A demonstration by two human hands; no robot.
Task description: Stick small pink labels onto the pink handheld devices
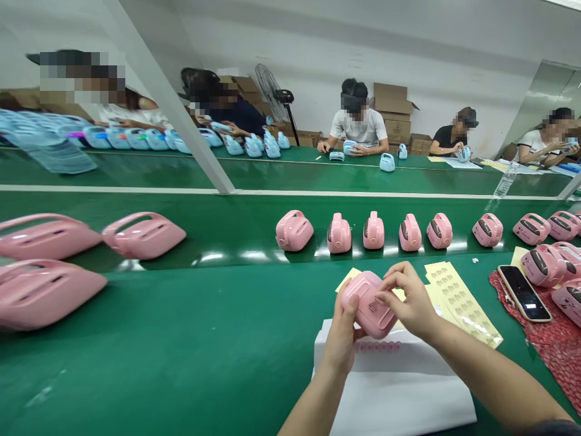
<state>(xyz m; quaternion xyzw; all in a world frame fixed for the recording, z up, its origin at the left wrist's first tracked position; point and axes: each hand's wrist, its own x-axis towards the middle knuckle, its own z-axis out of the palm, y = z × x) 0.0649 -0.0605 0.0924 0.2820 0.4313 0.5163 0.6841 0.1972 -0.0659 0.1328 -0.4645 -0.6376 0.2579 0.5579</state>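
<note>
My left hand (341,335) grips a pink plastic toy case (367,303) from its left side, holding it over a white sheet (394,393). My right hand (407,297) is on the case's upper right, with its fingers pinched against the case's top face. Whether something small sits under those fingertips I cannot make out. A short row of small pink dots (379,346) lies on the white sheet just below the case. Yellow sticker sheets (458,300) lie right beside my right hand.
A row of pink cases (373,232) stands on the green belt (204,339) ahead; more lie at far left (143,234) and right (542,264). A black phone (524,292) rests on red mesh (560,339). Several people work on blue cases (387,162) across the far table.
</note>
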